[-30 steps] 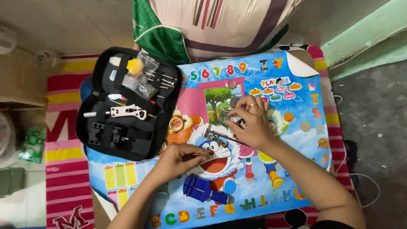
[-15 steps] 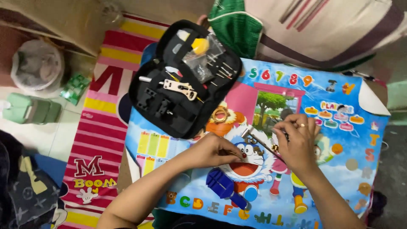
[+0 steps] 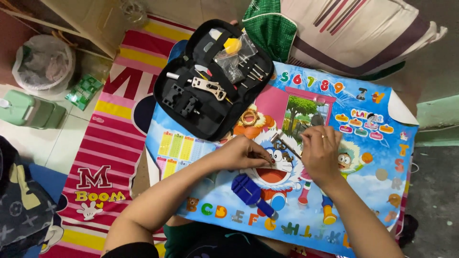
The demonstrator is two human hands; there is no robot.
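Slim metal tool (image 3: pixel 286 145) pinched between closed left hand (image 3: pixel 244 153) and right hand (image 3: pixel 319 154), blue tool (image 3: pixel 249 191) laid nearby on cartoon poster (image 3: pixel 382 157)

tool case (image 3: pixel 210 91) on poster (image 3: pixel 382 157), left of hands, pillow (image 3: pixel 354 33) behind

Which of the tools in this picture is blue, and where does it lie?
The blue tool lies alone on the cartoon poster, below the left hand. The other tools, metal and black, sit in the open black tool case above.
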